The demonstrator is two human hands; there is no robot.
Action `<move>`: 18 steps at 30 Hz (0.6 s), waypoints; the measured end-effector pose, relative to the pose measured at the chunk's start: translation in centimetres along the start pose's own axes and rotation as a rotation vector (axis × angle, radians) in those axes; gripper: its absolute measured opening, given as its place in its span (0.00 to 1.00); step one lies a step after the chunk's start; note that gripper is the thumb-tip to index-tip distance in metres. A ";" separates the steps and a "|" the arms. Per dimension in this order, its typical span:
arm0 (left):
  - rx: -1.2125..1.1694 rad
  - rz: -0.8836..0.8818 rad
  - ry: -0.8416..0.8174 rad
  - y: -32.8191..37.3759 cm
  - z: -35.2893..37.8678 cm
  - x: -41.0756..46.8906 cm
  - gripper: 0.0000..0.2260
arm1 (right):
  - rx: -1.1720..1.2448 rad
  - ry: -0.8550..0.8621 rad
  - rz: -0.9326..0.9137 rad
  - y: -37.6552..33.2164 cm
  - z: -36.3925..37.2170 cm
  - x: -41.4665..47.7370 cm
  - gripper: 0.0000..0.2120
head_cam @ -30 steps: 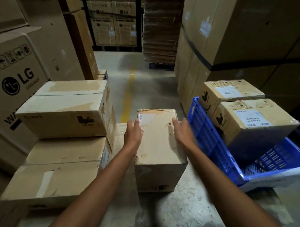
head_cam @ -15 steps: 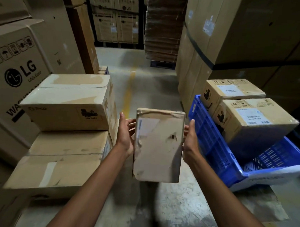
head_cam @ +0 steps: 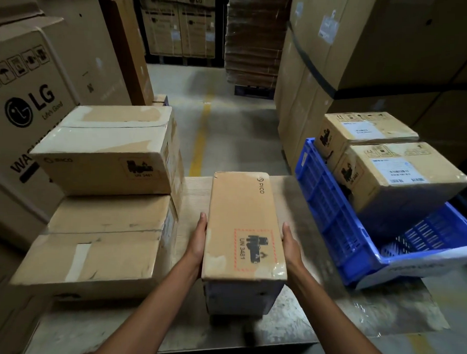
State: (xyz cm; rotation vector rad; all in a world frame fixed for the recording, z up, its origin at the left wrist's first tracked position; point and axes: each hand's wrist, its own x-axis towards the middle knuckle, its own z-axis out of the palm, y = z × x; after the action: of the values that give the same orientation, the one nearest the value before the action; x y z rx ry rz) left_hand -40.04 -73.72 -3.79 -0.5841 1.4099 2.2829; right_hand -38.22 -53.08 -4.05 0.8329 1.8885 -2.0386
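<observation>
There was one long cardboard box (head_cam: 242, 224) between the two grips, printed with "PICO" at its far end and a red dashed "UN 3481" label near its near end. The left grip (head_cam: 198, 241) lay flat against the box's left side and the right grip (head_cam: 290, 247) against its right side. The fingers of both were straight and pointed away from the person, so the box was clamped between the palms rather than wrapped by fingers. Whether its underside touched the grey, scuffed worktop (head_cam: 301, 319) could not be told. Left of the left grip stood two taped cardboard boxes in a stack, the upper box (head_cam: 106, 148) set slightly askew on the lower box (head_cam: 100, 241), their tape creased and patchy. Right of the right grip sat one blue plastic crate (head_cam: 329, 206) with slotted walls. It held two more boxes with white shipping labels, the near labelled box (head_cam: 401, 177) tilted and the far labelled box (head_cam: 361, 128) behind it. Far to the left rose one large carton (head_cam: 31, 109) marked LG.
</observation>
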 end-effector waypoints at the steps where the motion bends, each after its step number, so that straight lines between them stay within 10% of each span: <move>1: 0.025 0.003 0.028 -0.2 -0.1 -0.1 0.28 | -0.020 -0.003 0.019 0.2 -0.1 -0.1 0.32; 18: 0.155 -0.085 -0.027 4.4 0.8 2.2 0.28 | 0.105 -0.180 -0.003 -4.6 2.2 -0.7 0.33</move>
State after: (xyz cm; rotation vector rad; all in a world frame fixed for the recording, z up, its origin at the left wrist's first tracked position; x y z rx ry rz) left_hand -44.31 -74.65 -1.37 -0.5516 1.5040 2.0859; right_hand -40.63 -54.73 0.18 0.6448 1.7008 -2.1515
